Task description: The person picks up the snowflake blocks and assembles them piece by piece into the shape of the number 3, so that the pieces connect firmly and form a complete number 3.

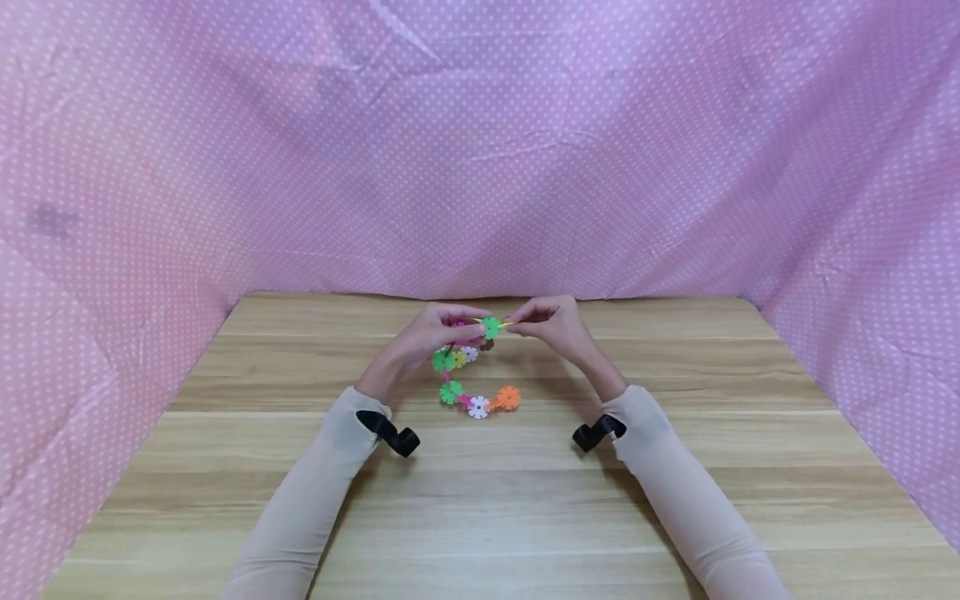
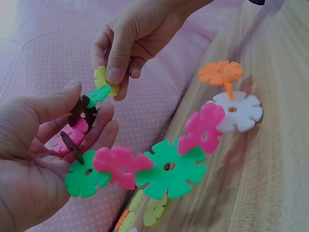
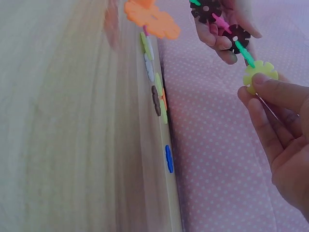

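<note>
With left grip (image 1: pixel 429 333) clamped on brown snowflake disc (image 2: pixel 77 117) and right grip (image 1: pixel 553 323) on yellow snowflake disc (image 3: pixel 260 70), pressing is best kept straight.

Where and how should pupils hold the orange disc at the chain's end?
Probably pinch the orange disc by its right rim, coming from the person's right: the disc is flat, and that side is free, while another orange piece joins its left.
</note>
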Demonstrator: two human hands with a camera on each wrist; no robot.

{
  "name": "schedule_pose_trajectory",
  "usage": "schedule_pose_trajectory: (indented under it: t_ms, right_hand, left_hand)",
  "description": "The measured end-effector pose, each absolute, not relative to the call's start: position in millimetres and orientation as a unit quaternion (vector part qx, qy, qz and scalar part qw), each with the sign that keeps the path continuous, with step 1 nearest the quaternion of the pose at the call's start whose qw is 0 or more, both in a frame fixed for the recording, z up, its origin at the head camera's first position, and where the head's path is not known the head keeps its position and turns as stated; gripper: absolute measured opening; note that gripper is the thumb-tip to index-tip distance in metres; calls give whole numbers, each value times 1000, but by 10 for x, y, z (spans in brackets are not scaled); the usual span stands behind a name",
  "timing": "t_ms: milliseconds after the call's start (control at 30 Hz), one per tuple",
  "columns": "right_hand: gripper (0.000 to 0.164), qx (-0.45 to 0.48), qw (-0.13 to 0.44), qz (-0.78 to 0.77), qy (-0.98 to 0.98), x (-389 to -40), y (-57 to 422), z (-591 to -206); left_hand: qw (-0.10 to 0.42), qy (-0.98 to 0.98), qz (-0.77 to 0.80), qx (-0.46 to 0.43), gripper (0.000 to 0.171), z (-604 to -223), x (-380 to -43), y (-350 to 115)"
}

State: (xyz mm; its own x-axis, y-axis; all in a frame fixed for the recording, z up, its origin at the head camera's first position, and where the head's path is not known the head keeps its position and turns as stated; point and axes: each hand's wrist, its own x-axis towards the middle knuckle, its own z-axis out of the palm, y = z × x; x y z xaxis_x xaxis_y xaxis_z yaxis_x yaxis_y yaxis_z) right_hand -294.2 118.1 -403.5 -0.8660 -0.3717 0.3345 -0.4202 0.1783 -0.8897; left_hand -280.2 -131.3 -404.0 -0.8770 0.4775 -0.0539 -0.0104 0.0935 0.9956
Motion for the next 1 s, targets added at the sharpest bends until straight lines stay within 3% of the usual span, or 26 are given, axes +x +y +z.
schedule_pose_trajectory:
  t_ms: [1000]
  right_hand:
    - [5,275,52,586,-761,-2851,1111,-3984]
  left_hand:
    - [172,701,676,149,36,-4003,-2781,-1276]
